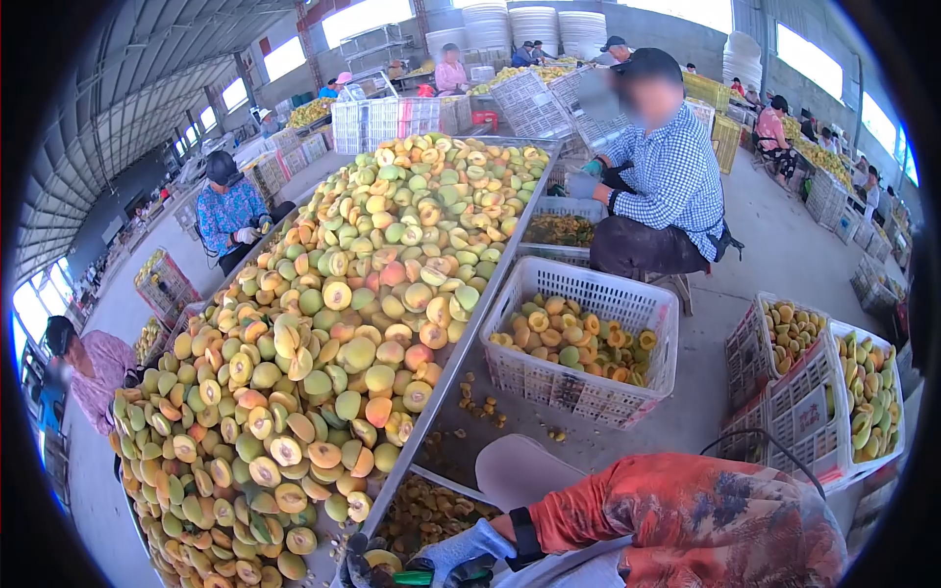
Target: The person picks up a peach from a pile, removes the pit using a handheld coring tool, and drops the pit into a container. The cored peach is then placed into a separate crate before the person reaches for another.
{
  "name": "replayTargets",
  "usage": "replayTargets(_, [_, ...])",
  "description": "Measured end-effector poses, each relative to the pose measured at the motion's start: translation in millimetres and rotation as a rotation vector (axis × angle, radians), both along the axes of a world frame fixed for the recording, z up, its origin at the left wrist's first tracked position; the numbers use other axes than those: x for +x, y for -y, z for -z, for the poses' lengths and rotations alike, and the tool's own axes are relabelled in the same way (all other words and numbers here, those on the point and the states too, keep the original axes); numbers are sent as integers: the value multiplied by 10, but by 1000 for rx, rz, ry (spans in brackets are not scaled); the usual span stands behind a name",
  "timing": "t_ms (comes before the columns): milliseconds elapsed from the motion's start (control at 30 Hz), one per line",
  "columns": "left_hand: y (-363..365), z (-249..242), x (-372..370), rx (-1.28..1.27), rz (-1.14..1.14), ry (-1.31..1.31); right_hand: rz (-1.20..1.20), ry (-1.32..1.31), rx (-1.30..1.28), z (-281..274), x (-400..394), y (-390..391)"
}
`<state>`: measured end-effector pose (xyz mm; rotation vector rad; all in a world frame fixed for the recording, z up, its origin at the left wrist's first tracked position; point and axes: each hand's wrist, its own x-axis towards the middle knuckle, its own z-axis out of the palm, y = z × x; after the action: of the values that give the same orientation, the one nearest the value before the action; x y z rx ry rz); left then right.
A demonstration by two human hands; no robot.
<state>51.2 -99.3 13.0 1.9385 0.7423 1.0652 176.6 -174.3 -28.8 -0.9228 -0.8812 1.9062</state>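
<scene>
My right hand (pixel 459 551), in a pale blue work glove with dark fingers, is at the bottom edge, closed on a green-handled tool (pixel 413 578). Its working end cannot be made out. Just left of it, my left hand (pixel 359 563) shows in part, dark-gloved, its fingers around a yellow-green apricot (pixel 383 562). The frame edge cuts off both hands. Beneath and behind them is a crate holding apricot pieces (pixel 431 512). Beside my hands slopes a long metal-edged table (pixel 446 387) heaped with apricots (pixel 333 353), many of them halved.
A white crate (pixel 578 390) of apricot halves stands on the floor beyond my arm. More filled crates (pixel 804 431) are stacked at right. One co-worker in a checked shirt (pixel 671 181) sits across; two others (pixel 230 211) work along the table's far side. Fruit scraps (pixel 480 404) litter the floor.
</scene>
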Motion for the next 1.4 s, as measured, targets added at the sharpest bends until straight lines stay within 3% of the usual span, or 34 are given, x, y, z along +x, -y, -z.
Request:
replayTargets(33, [23,-119,13,-254,39,97,-7,-105,62,-78,26,28])
replayTargets(67, [25,-202,36,-541,28,189,63,-34,172,-172,22,69])
replayTargets(167, [-163,168,-72,-483,228,141,73,21,70,-42,-4,75])
replayTargets(200, [-190,137,-14,-824,149,413,159,85,62,-304,87,122])
replayTargets(233, [-184,125,-40,-1023,7,500,224,137,47,-544,127,160])
replayTargets(267, [-339,404,-126,-1008,9,563,411,432,371,-249,63,78])
replayTargets(300, [-381,429,-142,-1084,48,681,310,451,507,-286,209,107])
replayTargets(333, [-471,469,-144,-1139,68,811,399,-178,-18,-329,204,60])
replayTargets(367, [-581,621,-247,-940,18,548,414,110,171,-51,248,-14])
replayTargets(400, [-458,360,-157,-911,-141,458,373,547,72,-144,331,-44])
replayTargets(433, [-407,353,-151,-737,-124,351,447,1317,521,35,350,-81])
replayTargets(467, [-451,234,-167,-1122,-14,647,475,1327,501,139,342,-39])
replayTargets(500, [-437,287,-209,-1138,57,769,512,1358,479,43,335,-63])
replayTargets(533, [-458,316,-190,-1080,52,722,487,1336,500,-54,279,-114])
replayTargets(567, [-470,319,-202,-1263,111,877,525,1347,528,-137,197,-110])
replayTargets(667, [-487,399,-156,-1213,110,878,529,1444,575,-225,29,-162])
replayTargets(733, [-410,345,-69,-798,47,652,427,1601,606,-314,-61,-191])
replayTargets(767, [-411,359,-47,-799,41,649,424,1596,605,-307,-91,-196])
replayTargets(833, [-434,426,-29,-609,23,428,282,1903,796,-277,-136,-213])
replayTargets(900, [-437,458,-34,-612,1,438,205,1862,795,-182,-228,-172])
replayTargets(967, [-415,428,-18,-1184,-35,812,88,1842,830,-162,-282,-119])
replayTargets(1033, [-370,368,-8,-1251,-37,834,157,1799,897,-83,-311,-57])
replayTargets(1100, [-245,253,-49,-1232,-85,749,169,1312,643,-59,-346,-16])
replayTargets(1167, [-353,389,-213,-1196,-63,688,255,1143,611,-70,-358,-37])
replayTargets(1233, [-427,308,-412,-1167,-133,680,246,767,523,-34,-311,-63])
replayTargets(1300, [-481,108,-844,-903,-236,588,254,884,555,126,-182,-31])
replayTargets(1333, [-512,71,-1131,-664,-326,296,261,1016,583,229,-96,-11])
replayTargets(1367, [-614,53,-1442,-662,-391,78,272,1150,608,306,-29,0])
replayTargets(1400, [-769,363,-1861,-329,-291,-253,288,1138,603,329,32,3])
